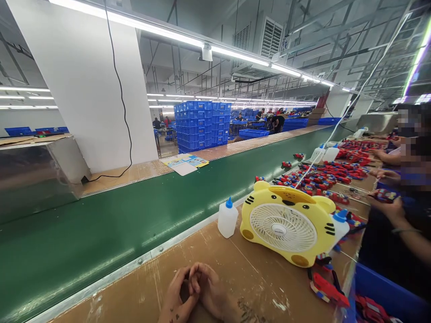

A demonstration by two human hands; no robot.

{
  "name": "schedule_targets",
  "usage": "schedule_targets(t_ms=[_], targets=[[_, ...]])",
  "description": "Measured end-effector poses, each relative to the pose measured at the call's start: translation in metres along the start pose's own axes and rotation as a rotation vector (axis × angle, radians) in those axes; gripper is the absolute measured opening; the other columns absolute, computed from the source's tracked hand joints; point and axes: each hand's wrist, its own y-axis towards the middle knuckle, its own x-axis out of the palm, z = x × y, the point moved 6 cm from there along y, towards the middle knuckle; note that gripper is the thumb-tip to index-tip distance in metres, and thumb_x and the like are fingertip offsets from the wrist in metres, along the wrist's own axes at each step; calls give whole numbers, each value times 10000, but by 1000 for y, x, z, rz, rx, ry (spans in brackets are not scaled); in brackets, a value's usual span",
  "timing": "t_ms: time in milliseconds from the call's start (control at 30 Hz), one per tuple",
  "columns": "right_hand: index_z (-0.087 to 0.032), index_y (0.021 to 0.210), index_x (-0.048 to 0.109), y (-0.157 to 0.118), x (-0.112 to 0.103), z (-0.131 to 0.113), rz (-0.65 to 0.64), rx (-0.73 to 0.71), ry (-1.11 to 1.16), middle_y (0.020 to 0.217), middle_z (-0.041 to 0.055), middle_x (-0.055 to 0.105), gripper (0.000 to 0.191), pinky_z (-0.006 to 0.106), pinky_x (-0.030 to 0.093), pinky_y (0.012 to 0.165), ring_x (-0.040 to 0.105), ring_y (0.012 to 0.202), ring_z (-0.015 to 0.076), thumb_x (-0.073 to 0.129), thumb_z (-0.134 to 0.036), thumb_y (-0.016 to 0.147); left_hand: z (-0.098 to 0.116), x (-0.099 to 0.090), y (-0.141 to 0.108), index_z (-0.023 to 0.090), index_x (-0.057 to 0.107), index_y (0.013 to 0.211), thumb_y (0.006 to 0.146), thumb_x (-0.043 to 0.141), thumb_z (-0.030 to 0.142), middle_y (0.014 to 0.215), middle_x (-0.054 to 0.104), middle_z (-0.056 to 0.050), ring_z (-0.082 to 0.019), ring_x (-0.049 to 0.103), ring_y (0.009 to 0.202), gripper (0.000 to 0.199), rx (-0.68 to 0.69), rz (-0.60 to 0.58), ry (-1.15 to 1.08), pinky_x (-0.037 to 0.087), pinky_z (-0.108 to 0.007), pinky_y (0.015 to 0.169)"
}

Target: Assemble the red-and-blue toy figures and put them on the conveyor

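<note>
Left hand (179, 296) sits half curled, thumb and fingers bowed around a dark gap; small dark marks (174, 316) show low on it. Right hand (213, 291) is loosely cupped, fingers bent in, touching the left. Right forearm (248, 313), darkly patterned, extends toward the lower right.

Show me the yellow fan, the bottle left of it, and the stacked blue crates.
Yellow fan (279, 230): head view, hub of its grille.
Bottle (228, 220): head view, its pale body.
Blue crates (201, 126): head view, stack's middle.
</note>
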Motion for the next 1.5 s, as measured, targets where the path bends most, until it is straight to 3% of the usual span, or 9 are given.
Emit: schedule_targets(t_ms=[500,833,1500], targets=[[-118,758,714,0,3,0,-33,8,9,467,-32,440,362,278,346,623,541,547,155,681,-471,829,-13,-1,-1,213,631,1242,855,655,531,1150,661,-105,-277,633,1043,501,35,-60,5,522,-365,921],[-126,746,719,0,6,-2,-32,1,16,457,-43,390,360,275,323,594,513,531,150,686,-479,806,-3,0,0,212,643,1210,857,644,525,1137,666,-100,-280,637,1038,472,23,-33,-21,522,-373,912],[-125,750,706,0,2,0,-24,20,16,461,-49,376,366,262,310,559,497,519,141,680,-484,817,-3,-1,0,208,644,1208,848,650,508,1124,669,-101,-277,631,1035,468,21,-28,-10,516,-376,926]])
